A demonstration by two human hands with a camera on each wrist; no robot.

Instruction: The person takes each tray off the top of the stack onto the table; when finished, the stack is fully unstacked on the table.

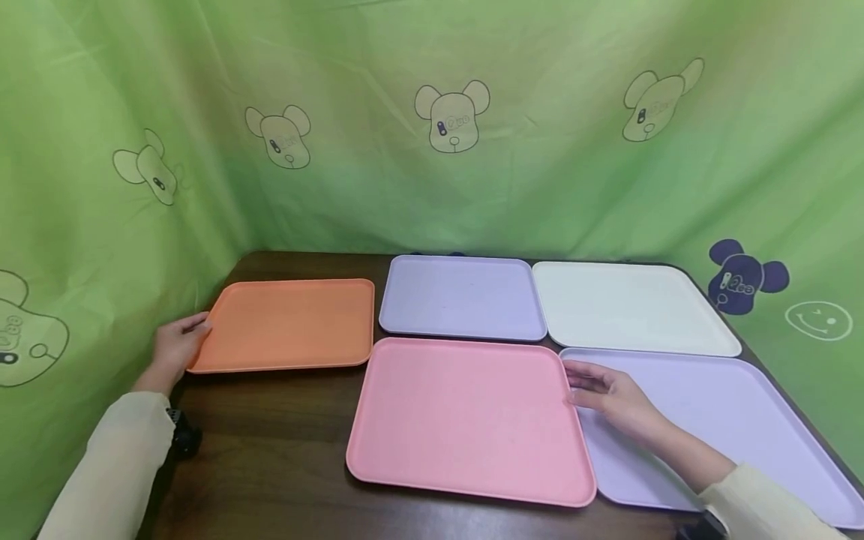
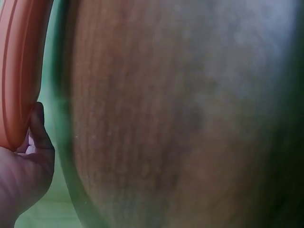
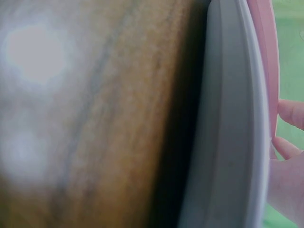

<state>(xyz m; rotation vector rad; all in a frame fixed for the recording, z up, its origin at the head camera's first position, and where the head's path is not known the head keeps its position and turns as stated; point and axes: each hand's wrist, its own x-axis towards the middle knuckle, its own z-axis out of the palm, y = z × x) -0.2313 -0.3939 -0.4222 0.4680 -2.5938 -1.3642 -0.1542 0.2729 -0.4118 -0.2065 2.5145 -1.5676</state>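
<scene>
Your left hand (image 1: 177,346), fingers clamped on the left edge of the orange tray (image 1: 290,322), your right hand (image 1: 617,397), fingers pinching the right edge of the pink tray (image 1: 466,420), beside the large lilac tray (image 1: 732,409), bench (image 1: 270,435) extending leftward.

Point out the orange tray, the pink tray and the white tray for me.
Orange tray (image 1: 293,326): head view, middle of its base.
Pink tray (image 1: 466,420): head view, middle of its base.
White tray (image 1: 634,307): head view, middle of its base.
</scene>
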